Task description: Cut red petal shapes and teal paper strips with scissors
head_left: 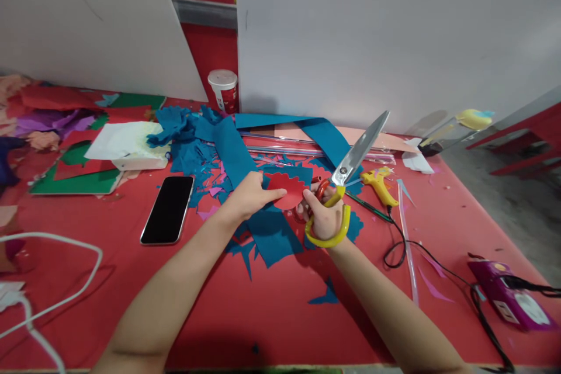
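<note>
Near the middle of the table, my left hand (250,194) is closed on a red scalloped piece (287,187) that looks like felt or paper, its thumb lying over the front. Behind that piece shows a blue sheet (303,174); I cannot tell whether it is gripped too. My right hand (325,216) is closed round large scissors (359,151) with yellow and red handles, the blades pointing up and away to the right. The right fingertips also touch the red piece's right edge. Under both hands lie blue strips (276,239) and scraps.
A phone (168,210) lies left of my hands. Crumpled blue pieces (175,125) and a lidded cup (223,90) are behind. To the right are a yellow glue gun (380,186) with a black cord and a purple box (511,295). A white cable (56,236) crosses the left side.
</note>
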Motion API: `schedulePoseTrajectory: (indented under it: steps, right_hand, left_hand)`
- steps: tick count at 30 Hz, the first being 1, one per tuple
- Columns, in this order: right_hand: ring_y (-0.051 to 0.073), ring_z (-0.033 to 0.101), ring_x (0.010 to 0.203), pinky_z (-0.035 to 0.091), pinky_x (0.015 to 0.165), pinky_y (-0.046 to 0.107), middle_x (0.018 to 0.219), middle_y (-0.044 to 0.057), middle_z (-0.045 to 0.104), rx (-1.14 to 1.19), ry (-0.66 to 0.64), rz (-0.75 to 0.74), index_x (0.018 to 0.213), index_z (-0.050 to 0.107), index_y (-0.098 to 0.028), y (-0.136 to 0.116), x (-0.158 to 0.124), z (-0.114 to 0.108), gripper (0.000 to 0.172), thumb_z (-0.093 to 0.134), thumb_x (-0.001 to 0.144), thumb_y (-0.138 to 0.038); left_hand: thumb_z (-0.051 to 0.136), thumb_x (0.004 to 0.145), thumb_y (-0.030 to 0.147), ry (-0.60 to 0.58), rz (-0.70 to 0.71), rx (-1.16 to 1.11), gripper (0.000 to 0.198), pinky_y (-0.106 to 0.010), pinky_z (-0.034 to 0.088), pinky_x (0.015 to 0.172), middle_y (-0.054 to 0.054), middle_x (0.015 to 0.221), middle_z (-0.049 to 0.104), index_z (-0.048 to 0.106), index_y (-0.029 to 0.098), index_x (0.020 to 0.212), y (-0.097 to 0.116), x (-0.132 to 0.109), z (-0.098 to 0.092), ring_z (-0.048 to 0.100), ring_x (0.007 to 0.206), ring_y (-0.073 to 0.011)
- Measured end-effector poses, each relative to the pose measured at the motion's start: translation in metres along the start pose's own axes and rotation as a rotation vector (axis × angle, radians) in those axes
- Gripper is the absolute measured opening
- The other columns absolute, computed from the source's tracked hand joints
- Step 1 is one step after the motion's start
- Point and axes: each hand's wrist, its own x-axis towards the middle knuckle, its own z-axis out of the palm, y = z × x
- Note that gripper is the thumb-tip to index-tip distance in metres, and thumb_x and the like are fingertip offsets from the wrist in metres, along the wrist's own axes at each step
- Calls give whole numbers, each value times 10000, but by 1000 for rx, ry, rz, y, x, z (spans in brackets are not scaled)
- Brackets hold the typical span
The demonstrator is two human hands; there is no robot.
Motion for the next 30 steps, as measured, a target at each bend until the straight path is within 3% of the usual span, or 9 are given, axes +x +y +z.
schedulePoseTrajectory:
  steps: [4, 12, 15, 19, 26, 30]
  right_hand:
    - [82, 448, 288, 304, 282, 176, 390, -67, 549, 13, -4, 88, 685, 418, -192, 1, -7, -1, 213, 610, 683, -284]
    - [68, 431, 287, 285, 278, 160, 380, -67, 539, -7, 34, 106, 663, 403, -198, 8, -17, -2, 227, 608, 697, -290]
    - [77, 438, 296, 287, 277, 165, 390, -68, 531, 2, 31, 143, 672, 393, -203, 9, -18, -3, 239, 610, 689, -301]
    - [59, 411, 316, 297, 294, 174, 502, -52, 541, 32, -54, 221, 729, 431, -192, 12, -20, -4, 244, 610, 679, -351]
    - [79, 437, 487, 375, 388, 207, 714, -14, 482, 220, -256, 363, 867, 538, -202, 28, -31, -20, 274, 598, 708, -418]
    - [106, 457, 576, 410, 438, 228, 841, 25, 478, 244, -368, 388, 973, 563, -215, 31, -38, -26, 403, 583, 691, -502]
  left_hand:
    - [651, 580, 335, -95, 104, 106, 279, -202, 236, 385, 56, 458, 412, 458, 155, 489, 0, 0, -8, 318, 403, -53]
    - [625, 588, 365, -47, 2, 258, 301, -215, 186, 361, 76, 427, 323, 399, 184, 507, 4, -2, -1, 269, 372, -57]
    - [635, 576, 346, -20, 33, 292, 336, -221, 173, 362, 77, 414, 307, 357, 189, 471, 5, -2, 0, 248, 367, -52]
    - [657, 557, 346, 25, 109, 266, 356, -218, 209, 376, 76, 424, 331, 351, 188, 469, 1, 1, -6, 267, 379, -53]
    - [695, 525, 337, 207, 75, 105, 318, -215, 260, 389, 64, 448, 387, 422, 175, 508, 2, 2, -22, 351, 404, -71]
    - [694, 540, 326, 263, 97, 20, 280, -211, 307, 400, 47, 472, 442, 477, 151, 512, 5, 0, -25, 392, 422, -73]
